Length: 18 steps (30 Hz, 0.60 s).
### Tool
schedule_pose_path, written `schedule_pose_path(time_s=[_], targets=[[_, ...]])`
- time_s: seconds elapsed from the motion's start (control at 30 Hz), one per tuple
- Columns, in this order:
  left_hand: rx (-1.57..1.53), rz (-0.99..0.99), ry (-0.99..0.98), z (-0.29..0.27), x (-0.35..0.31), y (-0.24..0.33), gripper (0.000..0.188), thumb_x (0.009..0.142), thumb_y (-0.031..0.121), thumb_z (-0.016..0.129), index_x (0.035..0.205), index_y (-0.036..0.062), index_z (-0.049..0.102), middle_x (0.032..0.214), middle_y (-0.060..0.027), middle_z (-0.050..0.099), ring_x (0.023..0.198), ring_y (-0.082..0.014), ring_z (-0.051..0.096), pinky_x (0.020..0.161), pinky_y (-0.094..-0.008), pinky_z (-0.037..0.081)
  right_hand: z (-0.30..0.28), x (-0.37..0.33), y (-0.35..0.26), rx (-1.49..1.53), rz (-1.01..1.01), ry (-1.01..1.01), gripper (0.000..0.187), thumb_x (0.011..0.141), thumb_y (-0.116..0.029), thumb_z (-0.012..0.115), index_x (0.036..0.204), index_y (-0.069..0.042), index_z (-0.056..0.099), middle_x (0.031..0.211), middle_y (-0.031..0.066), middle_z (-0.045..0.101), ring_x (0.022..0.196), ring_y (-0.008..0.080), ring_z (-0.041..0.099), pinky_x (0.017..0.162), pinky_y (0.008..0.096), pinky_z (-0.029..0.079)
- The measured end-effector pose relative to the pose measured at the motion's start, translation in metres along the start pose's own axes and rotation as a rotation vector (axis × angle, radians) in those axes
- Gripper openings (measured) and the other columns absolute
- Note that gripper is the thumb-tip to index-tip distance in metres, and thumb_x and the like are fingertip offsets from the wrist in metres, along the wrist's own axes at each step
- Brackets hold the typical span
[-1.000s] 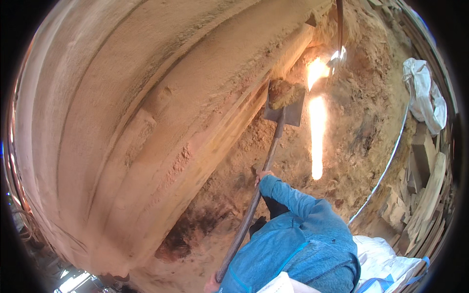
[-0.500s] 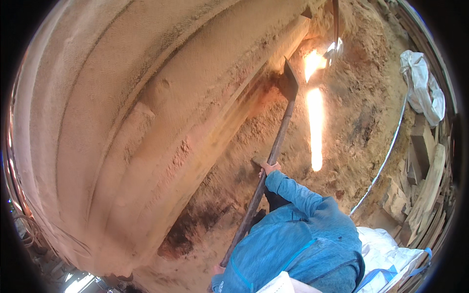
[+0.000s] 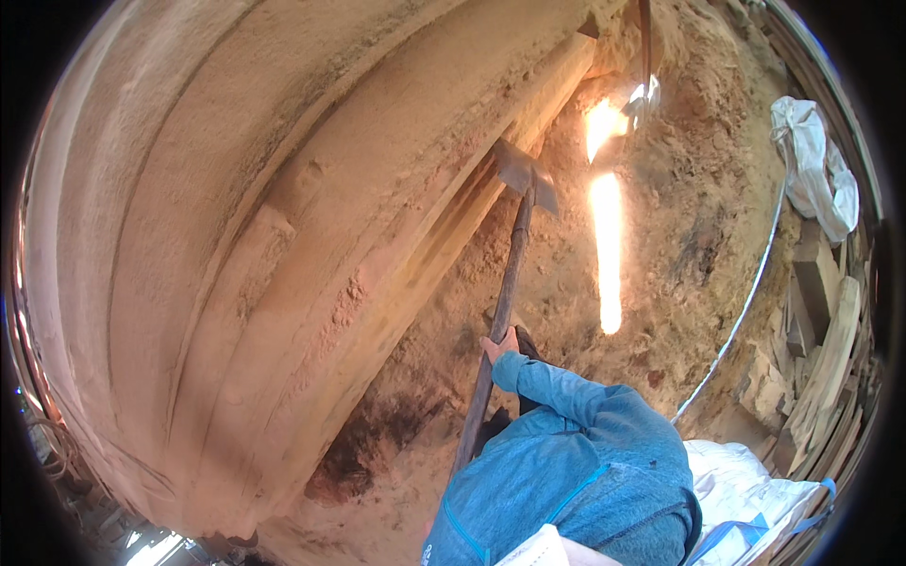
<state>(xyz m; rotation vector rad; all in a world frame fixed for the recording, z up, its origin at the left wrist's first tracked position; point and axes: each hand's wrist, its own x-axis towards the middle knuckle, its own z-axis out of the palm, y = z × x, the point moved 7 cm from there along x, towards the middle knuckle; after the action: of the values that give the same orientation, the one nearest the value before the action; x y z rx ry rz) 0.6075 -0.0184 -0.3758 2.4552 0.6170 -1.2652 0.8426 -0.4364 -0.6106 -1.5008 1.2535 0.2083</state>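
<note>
A long-handled shovel (image 3: 517, 179) lies slantwise ahead of me, its metal blade beside the lower edge of a big ribbed, earth-coloured wall (image 3: 311, 255). My right hand (image 3: 500, 344) is closed around the middle of the dark wooden handle (image 3: 511, 274). The blue sleeve (image 3: 557, 389) of that arm reaches in from the right. Lower down, the handle passes behind my blue jacket (image 3: 566, 481). My left hand does not show; the jacket covers the handle's lower part.
Bright light patches (image 3: 607, 255) fall on the brown, uneven earth (image 3: 698, 179). At the right lie a white sack (image 3: 816, 170), a pale rope (image 3: 741, 316) and stacked wood (image 3: 821, 377). Another white sack (image 3: 736, 481) is beside my jacket. A thin dark pole (image 3: 645, 38) stands at the top.
The shovel blade has swung left and down towards the ribbed wall and turned its broad side. My right hand has moved down and left. My left hand, glimpsed at the handle's lower end, is now hidden.
</note>
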Motion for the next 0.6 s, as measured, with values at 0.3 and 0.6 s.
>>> schedule_pose_path(time_s=[0.3, 0.6], targets=[[-0.116, 0.267, -0.016, -0.016, 0.081, 0.171, 0.041, 0.067, 0.033, 0.069, 0.101, 0.0111, 0.064, 0.079, -0.0188, 0.066, 0.077, -0.0346, 0.064, 0.068, -0.0423, 0.051, -0.076, 0.102, -0.140, -0.020, -0.175, 0.255, 0.047, 0.079, -0.016, 0.065, 0.113, 0.000, 0.036, 0.088, 0.0185, 0.055, 0.069, 0.0276, 0.057, 0.056, 0.0407, 0.047], [0.299, 0.400, 0.404, -0.090, 0.053, 0.406, 0.034, 0.068, 0.031, 0.070, 0.096, 0.0157, 0.060, 0.079, -0.0162, 0.065, 0.073, -0.0379, 0.063, 0.063, -0.0475, 0.050, -0.156, 0.254, -0.227, 0.683, -0.046, 0.036, 0.024, 0.083, -0.019, 0.059, 0.090, -0.004, 0.043, 0.064, 0.0105, 0.052, 0.048, 0.0242, 0.054, 0.041, 0.0376, 0.045]])
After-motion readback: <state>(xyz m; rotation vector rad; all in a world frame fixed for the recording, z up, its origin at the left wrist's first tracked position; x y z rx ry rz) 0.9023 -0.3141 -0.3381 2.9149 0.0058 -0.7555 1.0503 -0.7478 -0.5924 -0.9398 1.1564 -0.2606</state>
